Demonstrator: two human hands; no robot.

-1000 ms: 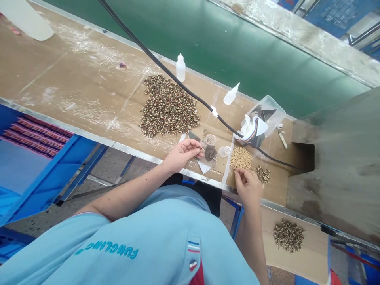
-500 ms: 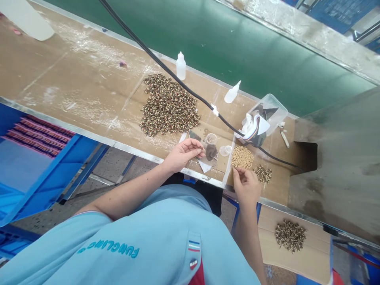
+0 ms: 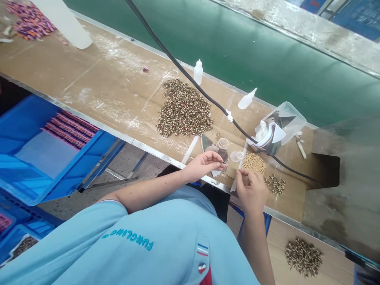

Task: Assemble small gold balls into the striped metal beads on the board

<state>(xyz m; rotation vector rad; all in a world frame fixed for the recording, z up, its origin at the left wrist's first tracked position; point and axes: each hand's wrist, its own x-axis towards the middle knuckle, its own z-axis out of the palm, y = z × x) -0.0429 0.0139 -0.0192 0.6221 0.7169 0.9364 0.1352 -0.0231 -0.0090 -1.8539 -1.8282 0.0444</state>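
My left hand [image 3: 204,164] is pinched shut on a tiny dark ring-like part at its fingertips, just above the bench's near edge. My right hand [image 3: 251,188] is a short gap to the right, fingers curled in a pinch on something too small to make out. Just beyond it lies a small heap of tan beads [image 3: 253,162] and a little cluster of dark ring parts [image 3: 274,184]. A large pile of the same dark ring parts [image 3: 184,109] is spread on the brown bench [image 3: 97,83] further back left.
Two small white squeeze bottles [image 3: 198,71] [image 3: 247,99] lie by the green conveyor belt [image 3: 237,43]. A black cable [image 3: 184,73] runs to a clear plastic box [image 3: 283,122]. Blue crates [image 3: 53,146] sit lower left. More ring parts [image 3: 303,256] lie on cardboard lower right.
My view has shifted left and down. My two hands have come closer together, the left one moving right toward the right one.
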